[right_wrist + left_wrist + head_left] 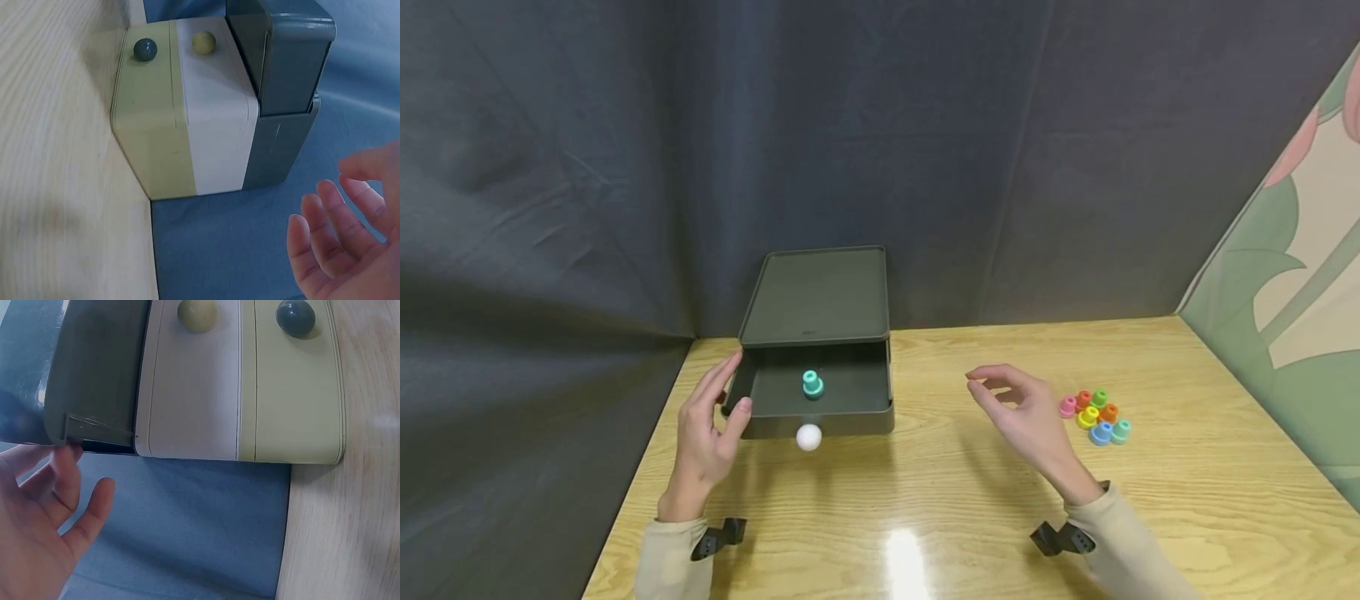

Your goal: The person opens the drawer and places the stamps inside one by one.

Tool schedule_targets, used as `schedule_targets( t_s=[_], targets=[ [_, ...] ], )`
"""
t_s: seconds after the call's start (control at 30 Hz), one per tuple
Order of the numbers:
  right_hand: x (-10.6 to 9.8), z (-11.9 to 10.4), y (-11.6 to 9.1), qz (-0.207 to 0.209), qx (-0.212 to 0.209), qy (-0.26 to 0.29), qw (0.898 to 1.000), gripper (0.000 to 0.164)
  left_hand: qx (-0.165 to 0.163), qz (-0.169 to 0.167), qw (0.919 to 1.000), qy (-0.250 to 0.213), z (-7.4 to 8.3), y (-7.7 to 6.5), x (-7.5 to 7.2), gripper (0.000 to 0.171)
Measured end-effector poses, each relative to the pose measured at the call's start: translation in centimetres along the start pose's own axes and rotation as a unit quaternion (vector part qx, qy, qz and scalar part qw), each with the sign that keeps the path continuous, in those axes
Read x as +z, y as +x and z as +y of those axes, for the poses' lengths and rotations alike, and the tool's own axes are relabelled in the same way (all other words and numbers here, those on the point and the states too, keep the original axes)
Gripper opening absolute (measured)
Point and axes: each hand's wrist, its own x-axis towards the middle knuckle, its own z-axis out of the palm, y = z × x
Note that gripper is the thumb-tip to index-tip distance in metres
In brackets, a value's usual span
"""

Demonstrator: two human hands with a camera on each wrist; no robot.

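Observation:
A dark green drawer (857, 423) with a white knob (808, 437) stands pulled out at the top of a small drawer cabinet (827, 292). Inside it sits one teal stepped peg (812, 385). My left hand (707, 429) is at the drawer's left side, fingertips touching or nearly touching its edge, thumb near the front corner. In the left wrist view the thumb of that hand (37, 519) stands apart from the drawer. To the right of the cabinet, my right hand (1026, 417) hovers over the table with loosely bent fingers and holds nothing.
Several small coloured stepped pegs (1088, 417) stand grouped on the wooden table (970, 517), right of my right hand. Below the open drawer are a white drawer (194, 394) and a pale green drawer (297, 400), both closed. A dark curtain (955, 167) hangs behind.

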Motion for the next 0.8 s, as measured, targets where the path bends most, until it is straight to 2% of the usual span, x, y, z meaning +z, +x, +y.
schedule_targets(
  t_s=[0.2,0.43,0.8],
  targets=[
    [-0.7,1.4,-0.7,0.014,0.006,-0.029,0.999,0.015,-0.002,-0.003,1.0000,-0.002,0.0,0.0,0.0,0.063],
    [-1.3,2.7,-1.8,0.017,0.007,-0.038,0.999,0.016,-0.004,-0.002,1.0000,0.004,0.1,-0.1,-0.1,0.063],
    [-4.1,4.8,-2.8,0.030,0.037,-0.064,0.997,0.020,-0.015,-0.008,0.9999,0.004,0.2,-0.1,-0.1,0.062]
  ],
)
